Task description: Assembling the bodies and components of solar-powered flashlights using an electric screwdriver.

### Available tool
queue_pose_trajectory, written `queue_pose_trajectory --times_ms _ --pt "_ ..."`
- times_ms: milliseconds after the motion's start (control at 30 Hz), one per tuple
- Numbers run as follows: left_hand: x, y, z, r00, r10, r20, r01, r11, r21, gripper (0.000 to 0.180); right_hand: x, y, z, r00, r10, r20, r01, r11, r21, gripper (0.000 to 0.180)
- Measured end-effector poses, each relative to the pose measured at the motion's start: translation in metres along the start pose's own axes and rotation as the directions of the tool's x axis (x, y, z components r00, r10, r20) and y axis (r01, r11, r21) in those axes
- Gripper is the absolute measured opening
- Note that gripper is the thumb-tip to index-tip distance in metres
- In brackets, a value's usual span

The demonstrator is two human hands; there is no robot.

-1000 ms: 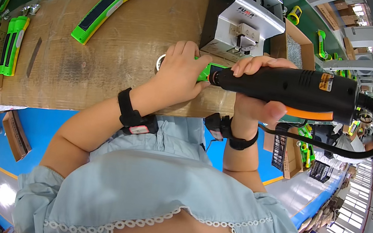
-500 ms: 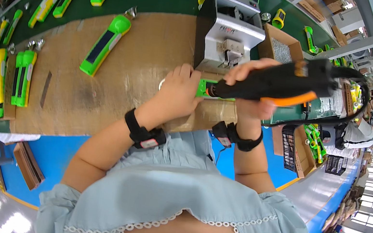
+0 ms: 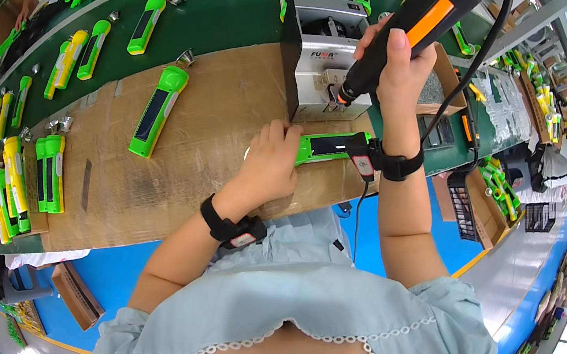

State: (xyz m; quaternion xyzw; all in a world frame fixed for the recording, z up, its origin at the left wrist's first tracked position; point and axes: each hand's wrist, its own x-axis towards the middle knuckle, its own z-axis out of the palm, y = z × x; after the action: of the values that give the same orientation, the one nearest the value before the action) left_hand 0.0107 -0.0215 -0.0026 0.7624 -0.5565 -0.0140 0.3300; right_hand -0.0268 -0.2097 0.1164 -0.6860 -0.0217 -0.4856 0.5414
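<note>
Two hands are at work: the left hand (image 3: 269, 161) closes over the left end of one green lamp (image 3: 325, 146), its fingers pressed together and its palm hiding that end, while the right hand (image 3: 403, 70) is wrapped around one black-and-orange power screwdriver (image 3: 433, 17). That lamp lies flat at the near right part of one cardboard sheet (image 3: 222, 93), its single dark panel facing up, just in front of one silver-and-black machine (image 3: 320, 60). The driver's tip is at the machine's front; whether they touch, I cannot tell. Each wrist wears one black strap, and the right one's module overlaps the lamp's right end. One more green-and-yellow lamp (image 3: 158, 113) lies on the sheet, with one silvery cup (image 3: 185, 58) just beyond its head. Two lamps (image 3: 50, 173) lie side by side at the sheet's left, next to a stack (image 3: 5, 191) too crowded to count. Farther off on the green table (image 3: 214, 7), two single lamps each have one cup near the head, and two green frames are behind the machine. One open carton (image 3: 448, 66) of small silvery pieces sits right of the machine, near one second black-and-orange tool (image 3: 467, 128). Two other people are visible, one at upper left, one at right.
</note>
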Motion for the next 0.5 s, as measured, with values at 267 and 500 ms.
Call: queue_pose_trajectory --times_ms 267,500 --pt "0.001 0.005 -0.003 1.0 -0.017 0.009 0.017 0.998 -0.065 0.051 -0.046 -0.02 0.01 0.998 0.061 0.028 -0.067 0.92 0.385 0.053" --pt "-0.001 0.004 -0.003 1.0 -0.004 0.006 0.005 0.998 -0.066 0.053 -0.053 -0.017 0.025 0.998 0.064 0.022 -0.067 0.985 0.161 0.068"
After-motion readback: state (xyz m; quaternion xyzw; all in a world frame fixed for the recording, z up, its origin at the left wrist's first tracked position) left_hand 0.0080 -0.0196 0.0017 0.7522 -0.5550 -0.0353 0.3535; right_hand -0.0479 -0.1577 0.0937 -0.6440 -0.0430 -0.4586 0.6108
